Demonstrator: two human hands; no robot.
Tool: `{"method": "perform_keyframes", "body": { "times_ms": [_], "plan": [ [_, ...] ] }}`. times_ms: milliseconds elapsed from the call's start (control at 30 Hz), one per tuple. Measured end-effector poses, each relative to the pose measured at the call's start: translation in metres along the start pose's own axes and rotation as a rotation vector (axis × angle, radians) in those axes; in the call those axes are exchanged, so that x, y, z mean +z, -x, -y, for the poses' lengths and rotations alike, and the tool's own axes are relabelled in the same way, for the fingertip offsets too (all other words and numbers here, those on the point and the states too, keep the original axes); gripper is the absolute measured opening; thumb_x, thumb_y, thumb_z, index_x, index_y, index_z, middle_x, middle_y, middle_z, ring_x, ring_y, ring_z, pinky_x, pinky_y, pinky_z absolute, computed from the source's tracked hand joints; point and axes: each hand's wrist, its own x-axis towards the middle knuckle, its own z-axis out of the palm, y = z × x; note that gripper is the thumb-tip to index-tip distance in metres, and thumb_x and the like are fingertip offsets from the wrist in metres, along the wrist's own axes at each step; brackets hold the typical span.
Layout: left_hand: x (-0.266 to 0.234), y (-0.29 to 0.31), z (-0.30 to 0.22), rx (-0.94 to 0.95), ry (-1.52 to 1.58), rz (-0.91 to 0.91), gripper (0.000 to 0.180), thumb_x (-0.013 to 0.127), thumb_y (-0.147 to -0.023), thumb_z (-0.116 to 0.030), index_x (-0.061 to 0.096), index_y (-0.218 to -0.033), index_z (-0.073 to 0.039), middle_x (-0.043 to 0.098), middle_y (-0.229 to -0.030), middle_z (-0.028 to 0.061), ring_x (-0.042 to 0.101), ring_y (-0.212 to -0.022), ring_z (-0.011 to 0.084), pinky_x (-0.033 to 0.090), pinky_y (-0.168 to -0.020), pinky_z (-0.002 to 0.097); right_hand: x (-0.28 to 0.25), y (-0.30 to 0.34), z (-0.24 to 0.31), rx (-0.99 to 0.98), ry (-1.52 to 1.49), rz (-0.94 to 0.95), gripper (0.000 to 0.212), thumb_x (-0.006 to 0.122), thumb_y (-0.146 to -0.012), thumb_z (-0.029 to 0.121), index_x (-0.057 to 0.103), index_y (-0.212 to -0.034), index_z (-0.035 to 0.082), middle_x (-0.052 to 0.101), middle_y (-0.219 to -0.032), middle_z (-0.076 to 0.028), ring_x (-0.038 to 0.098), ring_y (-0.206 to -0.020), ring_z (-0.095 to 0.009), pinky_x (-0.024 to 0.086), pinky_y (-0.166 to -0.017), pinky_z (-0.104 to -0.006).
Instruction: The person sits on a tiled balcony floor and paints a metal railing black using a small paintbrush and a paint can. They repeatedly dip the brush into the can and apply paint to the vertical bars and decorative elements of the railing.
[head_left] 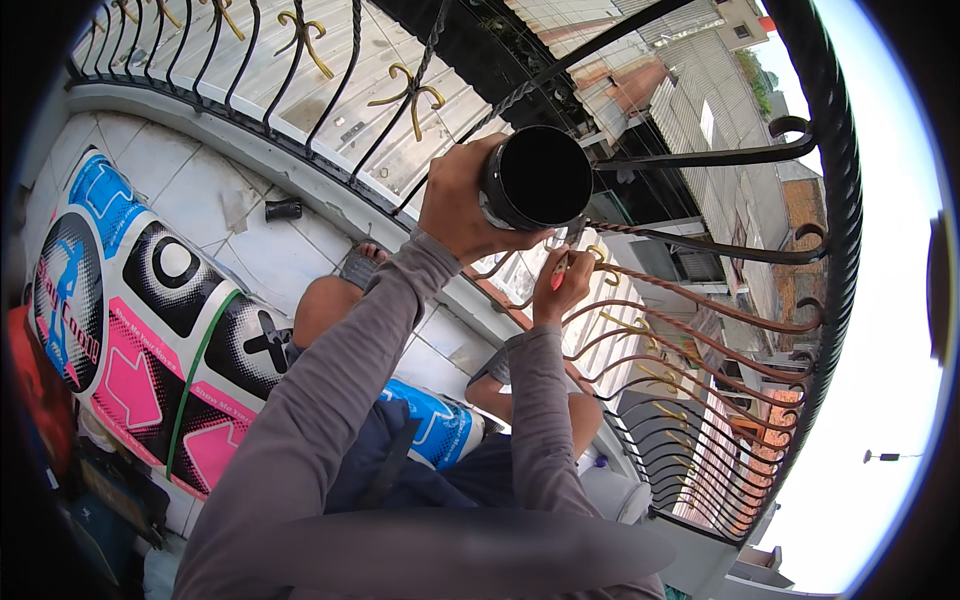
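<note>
With the left hand [460, 195] curled round the smooth, cylindrical black can [508, 210], fingertips hidden behind it, best hold the mouth level just beyond the right fingers. With the right hand [562, 288] pinching a slim red-handled tool [559, 270], probably a brush, press lightly and follow the curves of the thin, reddish-brown metal bars [770, 324] right of those fingers, toward the thick, twisted black handrail [843, 200].
</note>
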Motion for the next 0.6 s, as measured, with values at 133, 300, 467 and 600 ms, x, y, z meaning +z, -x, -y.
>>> {"method": "perform_keyframes", "body": {
  "times_ms": [133, 300, 467, 600],
  "plan": [
    [0.0, 0.002, -0.002, -0.06, -0.018, 0.037, 0.087, 0.099, -0.058, -0.041, 0.061, -0.129, -0.006, 0.068, -0.115, 0.0123, 0.07, -0.104, 0.0303, 0.057, -0.088, 0.0421, 0.001, -0.002, 0.007, 0.097, 0.026, -0.001, 0.016, 0.064, -0.098, 0.013, 0.054, -0.09, 0.003, 0.061, -0.085, -0.016, 0.064, -0.076, -0.038, 0.049, -0.067, -0.0476],
    [-0.004, 0.0, -0.002, -0.063, 0.033, 0.048, 0.087, 0.099, -0.058, -0.038, 0.061, -0.129, -0.005, 0.07, -0.116, 0.0118, 0.071, -0.104, 0.0295, 0.058, -0.09, 0.0409, -0.024, -0.018, 0.029, 0.001, -0.018, -0.039, 0.017, 0.068, -0.094, 0.012, 0.055, -0.086, 0.003, 0.061, -0.083, -0.014, 0.064, -0.071, -0.036, 0.05, -0.063, -0.0445],
    [-0.007, -0.002, -0.004, -0.039, 0.022, 0.053, 0.087, 0.099, -0.057, -0.036, 0.061, -0.129, -0.005, 0.071, -0.116, 0.0121, 0.071, -0.104, 0.0296, 0.058, -0.089, 0.0407, -0.05, -0.061, 0.048, -0.215, 0.279, 0.351, 0.015, 0.07, -0.087, 0.01, 0.057, -0.095, 0.008, 0.064, -0.089, -0.01, 0.069, -0.069, -0.033, 0.052, -0.056, -0.0443],
    [-0.006, -0.002, -0.006, -0.046, -0.001, 0.07, 0.085, 0.1, -0.057, -0.034, 0.061, -0.128, -0.005, 0.071, -0.116, 0.0125, 0.071, -0.104, 0.0297, 0.058, -0.089, 0.041, -0.062, -0.079, 0.051, -0.616, 0.46, 0.682, 0.025, 0.076, -0.082, 0.018, 0.059, -0.099, 0.011, 0.06, -0.09, -0.007, 0.071, -0.065, -0.026, 0.054, -0.052, -0.0386]
  ]
}}
